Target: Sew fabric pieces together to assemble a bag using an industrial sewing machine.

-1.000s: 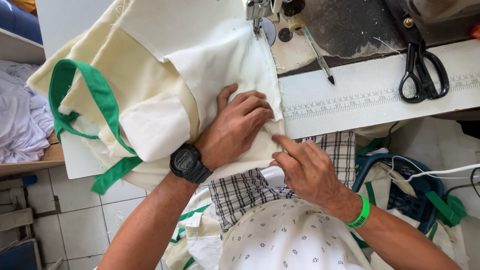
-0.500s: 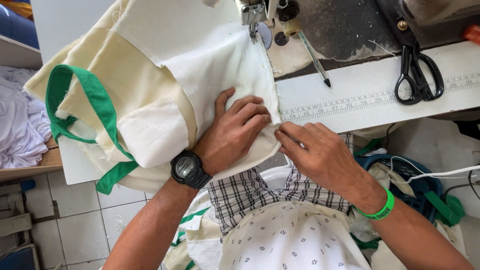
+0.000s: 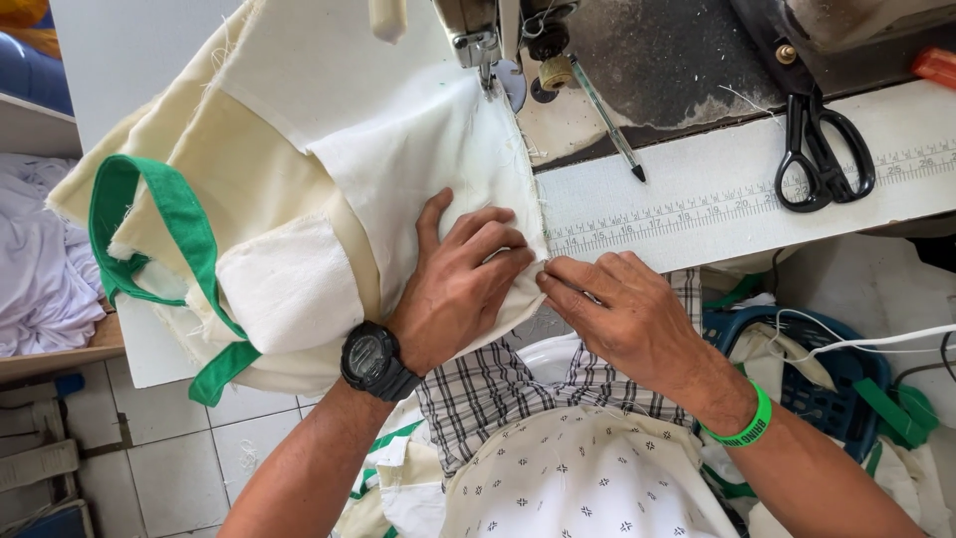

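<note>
Below the sewing machine's presser foot (image 3: 490,62), at frame centre: cream fabric bag (image 3: 329,189) pressed flat under left hand (image 3: 460,279), fingers spread; right hand (image 3: 619,311) pinching its folded edge at table (image 3: 697,214) rim. Seam-aligning step, apparently. Next likely needs steady feeding toward needle, edge kept straight.

White sewing table (image 3: 697,214) with printed ruler strip: cream fabric bag (image 3: 299,199), black scissors (image 3: 822,149), pen (image 3: 607,120) on it.

Black scissors (image 3: 823,149) and a pen (image 3: 607,118) on the table, blue basket (image 3: 797,344) below
</note>
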